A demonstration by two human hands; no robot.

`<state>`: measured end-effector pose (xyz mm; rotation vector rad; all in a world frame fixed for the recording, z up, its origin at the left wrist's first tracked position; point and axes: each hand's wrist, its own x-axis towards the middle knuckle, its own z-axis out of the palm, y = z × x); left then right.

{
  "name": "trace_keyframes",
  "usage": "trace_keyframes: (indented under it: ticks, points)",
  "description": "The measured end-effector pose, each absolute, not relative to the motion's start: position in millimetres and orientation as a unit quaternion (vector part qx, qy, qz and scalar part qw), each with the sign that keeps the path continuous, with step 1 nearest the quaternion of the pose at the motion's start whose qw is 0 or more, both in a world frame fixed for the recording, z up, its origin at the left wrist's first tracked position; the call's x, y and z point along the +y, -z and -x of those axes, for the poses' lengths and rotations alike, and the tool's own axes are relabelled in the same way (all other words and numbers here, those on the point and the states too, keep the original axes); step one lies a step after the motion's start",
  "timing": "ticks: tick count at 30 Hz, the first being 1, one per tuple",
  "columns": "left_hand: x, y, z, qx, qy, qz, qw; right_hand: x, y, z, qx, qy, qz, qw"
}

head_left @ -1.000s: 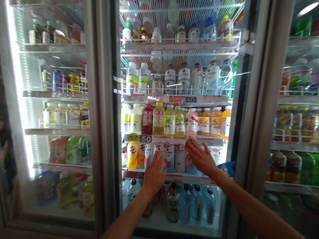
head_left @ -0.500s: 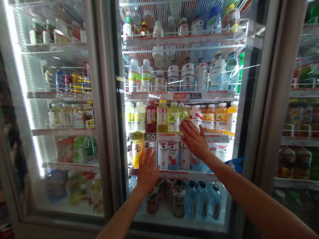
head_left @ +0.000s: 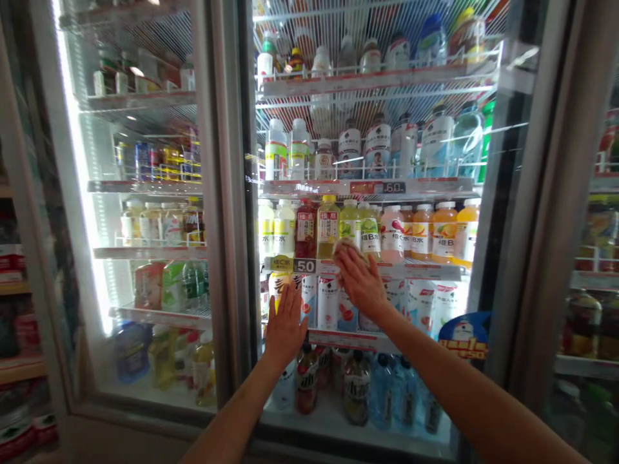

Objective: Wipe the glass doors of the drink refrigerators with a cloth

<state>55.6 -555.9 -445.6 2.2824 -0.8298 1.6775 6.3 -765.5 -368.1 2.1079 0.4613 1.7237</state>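
My right hand (head_left: 360,283) presses a crumpled pale cloth (head_left: 345,248) against the glass door (head_left: 520,193) of a lit drinks fridge, in front of the shelf of juice bottles. Part of the cloth is hidden under the fingers. Lower and to the left, my left hand (head_left: 286,328) lies flat on the same glass with its fingers stretched upward and nothing in it. Behind the glass, near my hands, are a yellow bottle (head_left: 328,225), a dark red bottle (head_left: 305,229) and a black price tag (head_left: 305,266).
A metal door frame (head_left: 229,193) separates this door from another fridge door on the left, with cans and bottles behind it. Toward the lower right, a round blue sticker (head_left: 464,335) is on the glass. Blue bottles (head_left: 382,390) stand on the bottom level.
My right hand has slid the cloth left and slightly down across the glass. The left hand stays flat on the glass. The view has shifted, so the fridge appears further right.
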Motion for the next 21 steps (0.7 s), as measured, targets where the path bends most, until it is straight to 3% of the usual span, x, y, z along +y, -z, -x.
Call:
trace_keyframes:
  ticks: [5, 11, 17, 21]
  points:
    - [-545, 442, -58, -0.273, -0.561, -0.777, 0.088, -753, 418, -5, 0.347, -0.506, -0.752, 0.242]
    - [-526, 439, -63, -0.246, -0.552, -0.792, 0.088, -738, 379, -22, 0.207, -0.572, -0.773, 0.179]
    - [-511, 444, -67, -0.239, -0.541, -0.803, 0.074, -718, 417, -26, 0.328, -0.527, -0.751, 0.223]
    - [-501, 445, -68, -0.233, -0.531, -0.811, 0.072, -707, 400, -35, 0.280, -0.525, -0.781, 0.191]
